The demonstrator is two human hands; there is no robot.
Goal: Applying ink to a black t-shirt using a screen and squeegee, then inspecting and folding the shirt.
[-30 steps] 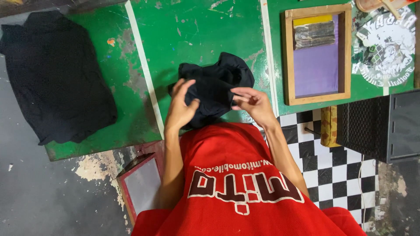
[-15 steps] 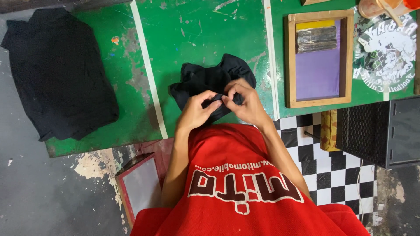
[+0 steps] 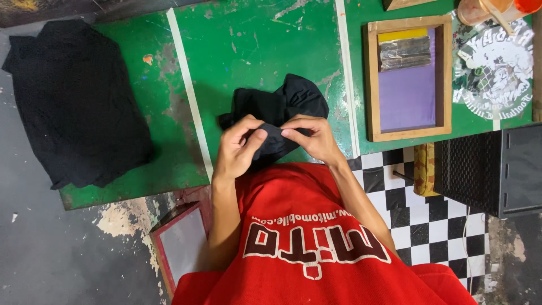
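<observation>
Your two hands meet at the near edge of the table point(image 3: 254, 39), your left hand point(image 3: 237, 149) just beside your right hand point(image 3: 313, 138), both on a bunched garment point(image 3: 276, 110) lying on the tabletop. Well to the left, a larger pile of cloth point(image 3: 73, 101) overhangs the table's edge. To the right lies a wooden frame point(image 3: 407, 78); beyond it, a printed sheet point(image 3: 497, 70). A second frame point(image 3: 180, 248) sits on the floor, left of you.

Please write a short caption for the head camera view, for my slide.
Both hands, left hand and right hand, pinch a crumpled black garment on a worn green table.
</observation>
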